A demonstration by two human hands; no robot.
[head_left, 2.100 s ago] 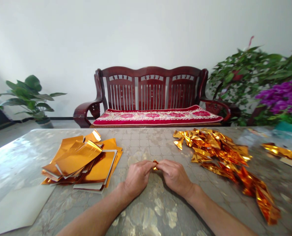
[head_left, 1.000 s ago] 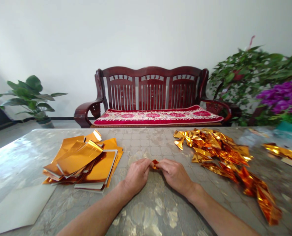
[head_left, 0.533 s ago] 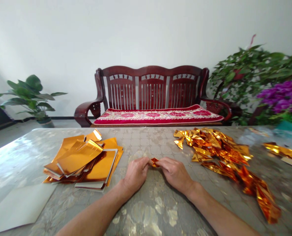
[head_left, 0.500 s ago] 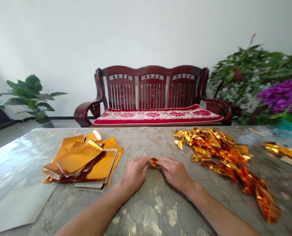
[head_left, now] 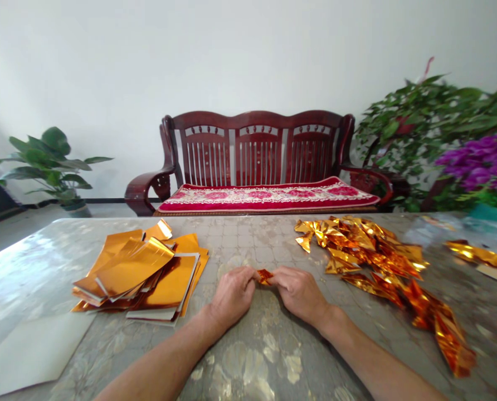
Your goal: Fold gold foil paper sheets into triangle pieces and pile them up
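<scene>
Both my hands rest on the marbled table (head_left: 252,362) at its middle, fingertips meeting. My left hand (head_left: 232,294) and my right hand (head_left: 299,292) are both closed, pinching a small folded piece of gold foil paper (head_left: 265,275) between them; most of it is hidden by my fingers. A loose stack of flat gold foil sheets (head_left: 142,273) lies to the left of my left hand. A heap of folded gold foil pieces (head_left: 378,256) spreads to the right of my right hand.
A white sheet (head_left: 27,353) lies at the near left corner. More gold foil (head_left: 480,256) sits at the far right edge. Behind the table stand a red wooden bench (head_left: 259,167), a potted plant (head_left: 50,161) and flowering plants (head_left: 449,139).
My hands have stayed in place, working the small foil piece with slight finger movements; a little more of it shows between the fingertips than two seconds ago.
</scene>
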